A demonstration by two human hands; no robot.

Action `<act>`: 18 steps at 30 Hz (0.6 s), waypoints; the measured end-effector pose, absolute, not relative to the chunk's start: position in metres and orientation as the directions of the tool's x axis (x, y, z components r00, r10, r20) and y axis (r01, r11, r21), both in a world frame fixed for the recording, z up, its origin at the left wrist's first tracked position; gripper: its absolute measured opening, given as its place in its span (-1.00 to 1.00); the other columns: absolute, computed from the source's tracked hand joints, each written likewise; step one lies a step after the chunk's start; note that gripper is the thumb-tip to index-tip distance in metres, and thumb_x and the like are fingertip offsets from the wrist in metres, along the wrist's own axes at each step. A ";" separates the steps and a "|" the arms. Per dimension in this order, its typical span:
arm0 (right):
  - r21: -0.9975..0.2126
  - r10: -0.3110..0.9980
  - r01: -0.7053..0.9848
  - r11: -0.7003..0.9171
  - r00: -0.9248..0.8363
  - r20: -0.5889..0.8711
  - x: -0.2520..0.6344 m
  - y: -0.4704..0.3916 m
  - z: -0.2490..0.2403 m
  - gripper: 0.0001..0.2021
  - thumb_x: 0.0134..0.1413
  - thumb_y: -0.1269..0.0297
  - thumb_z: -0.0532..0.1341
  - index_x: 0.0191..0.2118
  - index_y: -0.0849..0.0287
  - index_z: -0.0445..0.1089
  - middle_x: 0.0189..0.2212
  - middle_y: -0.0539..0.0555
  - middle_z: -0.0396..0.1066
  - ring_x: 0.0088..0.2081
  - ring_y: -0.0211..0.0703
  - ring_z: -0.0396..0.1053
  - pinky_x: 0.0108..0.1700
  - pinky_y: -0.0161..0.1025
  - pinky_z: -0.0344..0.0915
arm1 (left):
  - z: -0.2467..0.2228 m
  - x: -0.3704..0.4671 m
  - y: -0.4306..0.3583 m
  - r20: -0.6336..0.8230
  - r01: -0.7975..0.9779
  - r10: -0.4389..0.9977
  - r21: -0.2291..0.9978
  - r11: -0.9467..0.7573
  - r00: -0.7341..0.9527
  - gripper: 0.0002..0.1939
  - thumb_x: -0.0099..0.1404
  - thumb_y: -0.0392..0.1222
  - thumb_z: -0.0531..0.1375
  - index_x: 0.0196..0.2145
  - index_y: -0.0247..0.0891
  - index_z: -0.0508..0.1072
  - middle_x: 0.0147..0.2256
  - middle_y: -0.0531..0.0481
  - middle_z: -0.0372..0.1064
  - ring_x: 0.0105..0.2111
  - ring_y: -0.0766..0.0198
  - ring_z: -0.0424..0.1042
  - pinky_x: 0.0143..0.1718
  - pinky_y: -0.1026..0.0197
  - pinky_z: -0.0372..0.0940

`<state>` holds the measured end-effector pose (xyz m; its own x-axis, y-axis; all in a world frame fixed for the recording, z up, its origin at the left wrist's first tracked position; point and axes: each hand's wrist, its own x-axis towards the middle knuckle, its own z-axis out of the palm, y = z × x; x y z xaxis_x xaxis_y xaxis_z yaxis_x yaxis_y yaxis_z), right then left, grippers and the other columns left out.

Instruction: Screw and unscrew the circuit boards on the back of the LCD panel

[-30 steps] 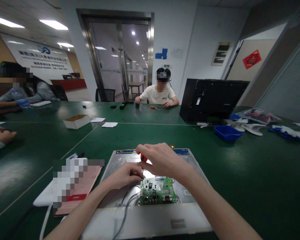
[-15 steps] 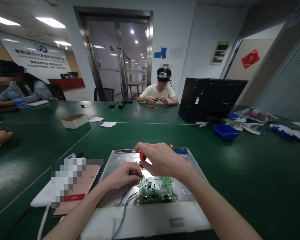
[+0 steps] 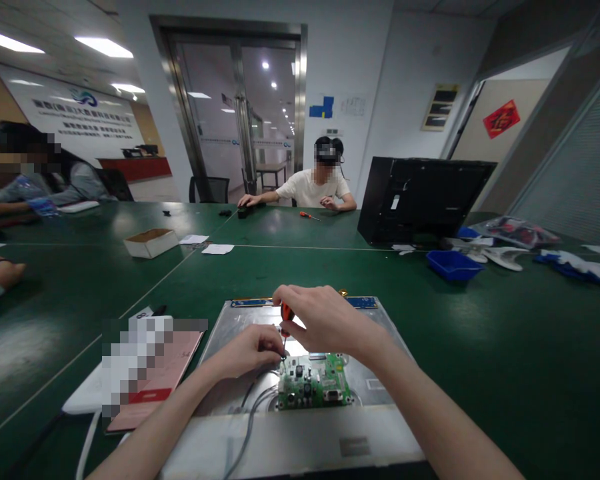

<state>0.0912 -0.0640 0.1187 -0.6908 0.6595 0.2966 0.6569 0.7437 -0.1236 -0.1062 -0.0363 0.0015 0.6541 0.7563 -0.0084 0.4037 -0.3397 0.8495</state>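
Note:
My right hand (image 3: 325, 319) grips the orange and black handle of a screwdriver (image 3: 287, 313), held upright. Its thin shaft points down at the upper left corner of a green circuit board (image 3: 314, 381). Close beside that corner is my left hand (image 3: 255, 350), its fingers curled together near the screwdriver's tip; whatever they pinch is hidden. The board lies on a silver metal panel (image 3: 380, 373) with a blue strip along its far edge. Grey cables (image 3: 250, 427) run from the board's left side towards me.
Left of the panel lie a pink booklet (image 3: 190, 353) and a white device (image 3: 83, 393). Further off are an open box (image 3: 151, 244), a blue tray (image 3: 454, 265), a black monitor (image 3: 425, 200) and gloves (image 3: 575, 267). A person (image 3: 313, 187) sits opposite; another (image 3: 75, 177) sits left.
Both my hands and the screwdriver stay almost in place at the board's corner. The person opposite has stretched an arm sideways to a black object on the table.

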 end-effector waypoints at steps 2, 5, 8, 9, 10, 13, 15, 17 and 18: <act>-0.110 0.664 0.667 0.737 -0.684 0.302 0.090 -0.063 0.118 -0.84 0.12 0.30 0.10 -0.16 0.14 0.22 -0.30 0.01 0.43 -0.45 -0.28 0.27 -0.50 -0.28 -0.14 | 0.004 -0.106 -0.037 -0.016 0.407 0.749 0.847 -0.342 0.663 -0.86 0.08 -0.35 0.17 -0.40 -0.30 0.53 -0.45 0.05 0.43 -0.43 0.30 0.35 -0.38 0.31 0.20; -0.102 0.663 0.666 0.739 -0.690 0.290 0.091 -0.063 0.119 -0.84 0.13 0.24 0.13 -0.17 0.12 0.23 -0.31 -0.01 0.42 -0.46 -0.29 0.25 -0.51 -0.28 -0.14 | 0.005 -0.106 -0.038 -0.039 0.418 0.741 0.845 -0.334 0.671 -0.85 0.09 -0.34 0.16 -0.38 -0.30 0.53 -0.44 0.04 0.44 -0.42 0.29 0.35 -0.36 0.29 0.20; -0.122 0.643 0.638 0.760 -0.713 0.280 0.095 -0.065 0.121 -0.81 0.10 0.26 0.13 -0.15 0.14 0.23 -0.27 0.03 0.40 -0.43 -0.28 0.25 -0.49 -0.29 -0.10 | 0.001 -0.107 -0.037 -0.035 0.414 0.753 0.851 -0.322 0.657 -0.86 0.08 -0.33 0.17 -0.37 -0.30 0.52 -0.43 0.04 0.44 -0.42 0.29 0.36 -0.37 0.30 0.21; -0.128 0.636 0.628 0.767 -0.720 0.279 0.096 -0.066 0.121 -0.80 0.09 0.29 0.12 -0.14 0.15 0.22 -0.26 0.04 0.40 -0.42 -0.28 0.26 -0.48 -0.28 -0.09 | 0.000 -0.107 -0.036 -0.030 0.413 0.756 0.852 -0.323 0.654 -0.86 0.08 -0.33 0.18 -0.38 -0.30 0.52 -0.43 0.04 0.43 -0.42 0.30 0.35 -0.38 0.31 0.20; -0.132 0.631 0.622 0.772 -0.724 0.278 0.096 -0.066 0.121 -0.79 0.07 0.31 0.11 -0.13 0.16 0.22 -0.24 0.06 0.40 -0.41 -0.27 0.26 -0.48 -0.28 -0.08 | -0.001 -0.108 -0.036 -0.025 0.412 0.757 0.850 -0.328 0.653 -0.87 0.07 -0.33 0.18 -0.38 -0.30 0.52 -0.44 0.05 0.43 -0.43 0.30 0.35 -0.39 0.32 0.20; -0.133 0.640 0.631 0.764 -0.714 0.284 0.096 -0.065 0.120 -0.79 0.07 0.35 0.09 -0.12 0.17 0.21 -0.26 0.05 0.41 -0.40 -0.26 0.28 -0.48 -0.28 -0.09 | 0.000 -0.107 -0.036 -0.016 0.407 0.752 0.848 -0.339 0.659 -0.86 0.07 -0.36 0.17 -0.40 -0.30 0.52 -0.47 0.06 0.41 -0.45 0.32 0.33 -0.41 0.33 0.19; -0.122 0.652 0.649 0.751 -0.700 0.291 0.093 -0.064 0.119 -0.81 0.10 0.35 0.09 -0.14 0.16 0.22 -0.28 0.03 0.42 -0.41 -0.27 0.29 -0.49 -0.27 -0.11 | 0.003 -0.106 -0.037 -0.017 0.404 0.749 0.850 -0.338 0.662 -0.86 0.08 -0.36 0.17 -0.41 -0.29 0.53 -0.46 0.05 0.42 -0.44 0.32 0.34 -0.40 0.32 0.20; -0.095 0.661 0.668 0.738 -0.689 0.296 0.090 -0.064 0.118 -0.85 0.12 0.30 0.09 -0.16 0.14 0.23 -0.30 0.01 0.43 -0.44 -0.28 0.28 -0.51 -0.27 -0.14 | 0.005 -0.105 -0.038 -0.028 0.411 0.748 0.849 -0.333 0.663 -0.86 0.09 -0.35 0.17 -0.40 -0.29 0.53 -0.44 0.04 0.44 -0.42 0.30 0.35 -0.36 0.30 0.22; -0.080 0.664 0.675 0.733 -0.686 0.296 0.089 -0.064 0.118 -0.86 0.13 0.27 0.10 -0.17 0.13 0.24 -0.31 0.01 0.43 -0.45 -0.28 0.27 -0.51 -0.26 -0.15 | 0.006 -0.105 -0.038 -0.036 0.417 0.748 0.848 -0.328 0.662 -0.87 0.09 -0.34 0.17 -0.39 -0.29 0.52 -0.43 0.04 0.45 -0.41 0.29 0.36 -0.34 0.29 0.23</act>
